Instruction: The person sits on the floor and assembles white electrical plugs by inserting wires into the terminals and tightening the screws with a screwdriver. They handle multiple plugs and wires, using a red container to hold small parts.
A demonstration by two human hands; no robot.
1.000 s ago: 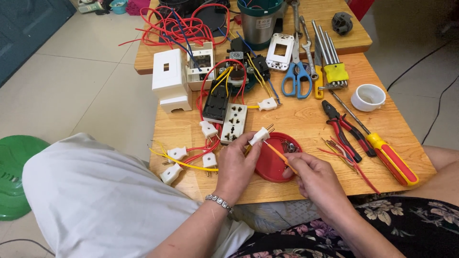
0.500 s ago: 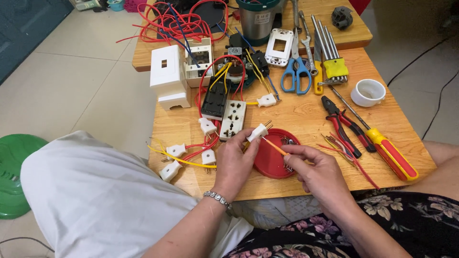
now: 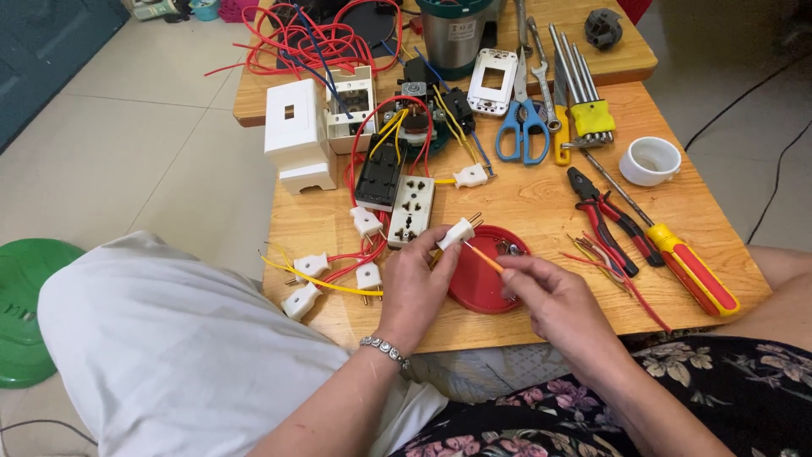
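Well beyond the plug you pinch, at the far edge of the bench, the steel cup (image 3: 455, 34) carries a small rectangular label (image 3: 462, 31), pale with dark marks, on the side facing you. To the right of your grip and further away, a yellow holder (image 3: 591, 118) clips the hex keys together; any marking on it is too small to tell. You have no packages, signs or screens in sight.

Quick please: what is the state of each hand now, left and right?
Left hand: closed, holding a small white plug above the red lid.
Right hand: closed, pinching a thin orange tool against the plug.
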